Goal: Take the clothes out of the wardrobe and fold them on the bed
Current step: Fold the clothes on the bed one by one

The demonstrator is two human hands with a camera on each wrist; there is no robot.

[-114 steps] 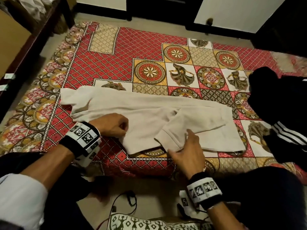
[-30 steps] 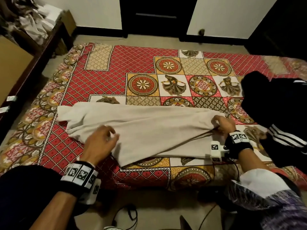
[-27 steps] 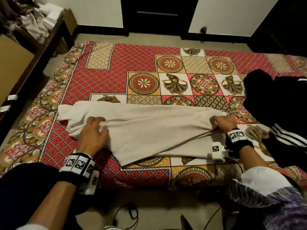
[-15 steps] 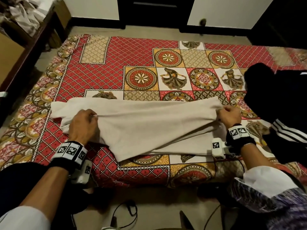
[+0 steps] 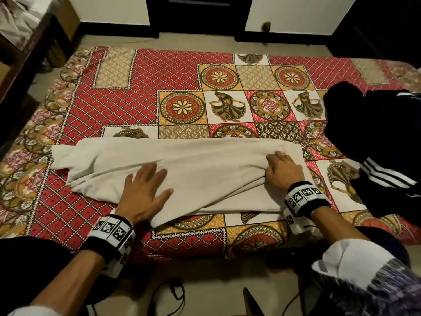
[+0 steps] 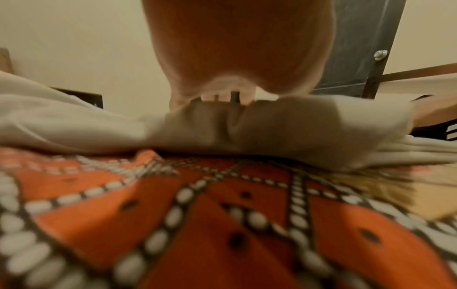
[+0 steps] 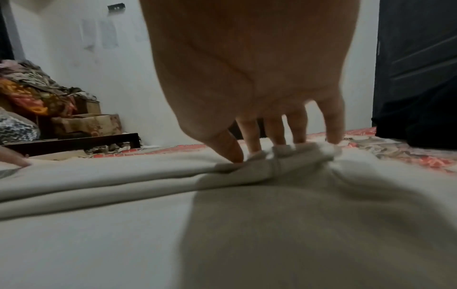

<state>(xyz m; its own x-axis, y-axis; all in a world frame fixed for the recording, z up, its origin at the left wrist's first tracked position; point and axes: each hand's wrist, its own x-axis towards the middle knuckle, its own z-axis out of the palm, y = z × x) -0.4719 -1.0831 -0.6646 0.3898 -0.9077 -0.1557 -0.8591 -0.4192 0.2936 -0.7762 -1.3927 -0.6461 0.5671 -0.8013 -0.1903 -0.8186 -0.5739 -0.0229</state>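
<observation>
So the bed with its red patterned cover is the work surface, and the beige garment lies folded lengthwise along its near edge. A dark clothes pile waits just right of the garment. Left hand lies flat, fingers spread, pressing the fold down, probably to smooth it. Right hand has its fingers bunching cloth at the garment's right end.
</observation>
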